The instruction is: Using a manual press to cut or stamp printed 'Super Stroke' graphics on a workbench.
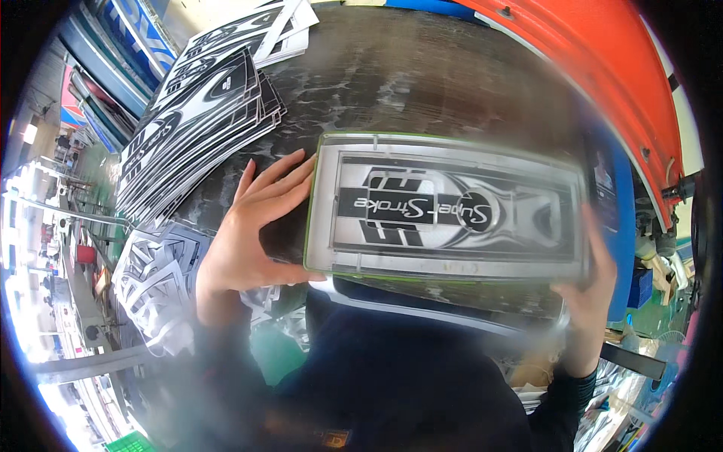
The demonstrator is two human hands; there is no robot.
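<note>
Between my two hands is a clear rectangular frame (452, 267) with a green edge, held tilted above the dark table (422, 83). A black-and-white printed panel shows through it, its lettering upside down to me. My left hand (245, 237) takes the frame's left end, fingers spread along the edge and thumb at the lower corner. Around the right end is my right hand (591, 290), slightly blurred, with its fingers partly hidden behind the frame. Below the frame, a pale-edged dark panel (422, 305) lies near my body.
Fanned stacks of black-and-white printed sheets (203, 135) lie at the far left. Cut paper scraps (154, 279) hang beside the table's left edge. A large red-orange panel (595, 60) curves along the right, with a blue board (621, 226) below it.
</note>
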